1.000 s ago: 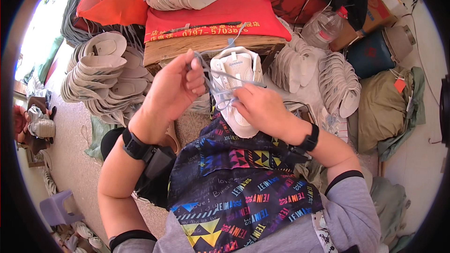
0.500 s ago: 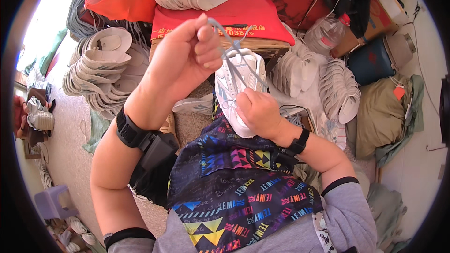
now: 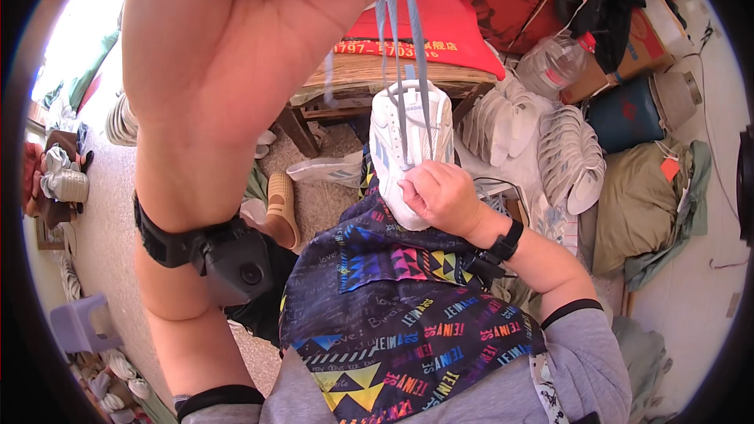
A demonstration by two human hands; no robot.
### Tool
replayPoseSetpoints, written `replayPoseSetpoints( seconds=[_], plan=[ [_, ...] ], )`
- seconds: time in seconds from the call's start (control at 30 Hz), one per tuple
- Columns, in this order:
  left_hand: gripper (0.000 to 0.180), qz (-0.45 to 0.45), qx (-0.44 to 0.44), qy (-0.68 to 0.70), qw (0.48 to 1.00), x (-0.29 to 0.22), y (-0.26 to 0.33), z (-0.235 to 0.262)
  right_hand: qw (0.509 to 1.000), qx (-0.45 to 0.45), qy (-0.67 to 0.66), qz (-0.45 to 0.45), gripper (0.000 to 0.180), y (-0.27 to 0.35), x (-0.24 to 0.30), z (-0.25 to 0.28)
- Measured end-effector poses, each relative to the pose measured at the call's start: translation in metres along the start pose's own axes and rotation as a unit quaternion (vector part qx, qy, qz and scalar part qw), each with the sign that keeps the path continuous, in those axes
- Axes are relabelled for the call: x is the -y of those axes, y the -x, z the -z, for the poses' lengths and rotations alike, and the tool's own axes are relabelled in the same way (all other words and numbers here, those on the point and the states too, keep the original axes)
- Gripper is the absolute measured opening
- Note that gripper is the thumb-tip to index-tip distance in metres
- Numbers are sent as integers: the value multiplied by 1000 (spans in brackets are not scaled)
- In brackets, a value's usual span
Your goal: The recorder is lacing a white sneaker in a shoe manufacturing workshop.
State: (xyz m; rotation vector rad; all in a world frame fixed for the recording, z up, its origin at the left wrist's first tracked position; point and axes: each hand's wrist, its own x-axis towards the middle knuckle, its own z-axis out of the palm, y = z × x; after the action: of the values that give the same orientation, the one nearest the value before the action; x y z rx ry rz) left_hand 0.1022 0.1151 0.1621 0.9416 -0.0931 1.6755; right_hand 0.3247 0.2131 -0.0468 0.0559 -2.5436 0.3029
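A white sneaker (image 3: 383,141) with grey-blue side stripes rests on my lap, its toe toward me, over a dark apron (image 3: 408,306) with a bright print. Grey-blue shoelaces (image 3: 419,55) run up from its lacing holes, stretched tall toward the top of the view. My left hand (image 3: 259,47) is raised large and close at the upper left, its curled fingers partly cut off by the upper edge; the laces' upper ends reach its fingers. Low on the sneaker's front, my right hand (image 3: 444,196) is closed against the upper near the bottom of the lacing.
Ahead stands a wooden stool (image 3: 345,71) with a red bag (image 3: 455,23) on top. Stacked white shoe uppers (image 3: 569,149) lie to the right, near a clear plastic bottle (image 3: 550,63) and a green-brown bundle (image 3: 636,204). A tan slipper (image 3: 281,200) and a purple stool (image 3: 82,322) are at left.
My left hand has risen toward the camera, drawing the shoelaces up longer and straighter. My right hand has stayed on the front of the sneaker, which is turned slightly.
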Motion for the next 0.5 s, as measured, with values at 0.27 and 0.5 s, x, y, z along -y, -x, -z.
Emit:
replayPoseSetpoints(
  seconds=[0.27, 0.5],
  plan=[
    [25, 41, -81, -162, 983, 17, 21, 12, 854, 187, -383, -299, 22, -35, -5, 31],
    [28, -49, -453, -51, 889, -30, 112, 87, 719, 11, -612, -329, 24, -73, -57, 83]
  ],
)
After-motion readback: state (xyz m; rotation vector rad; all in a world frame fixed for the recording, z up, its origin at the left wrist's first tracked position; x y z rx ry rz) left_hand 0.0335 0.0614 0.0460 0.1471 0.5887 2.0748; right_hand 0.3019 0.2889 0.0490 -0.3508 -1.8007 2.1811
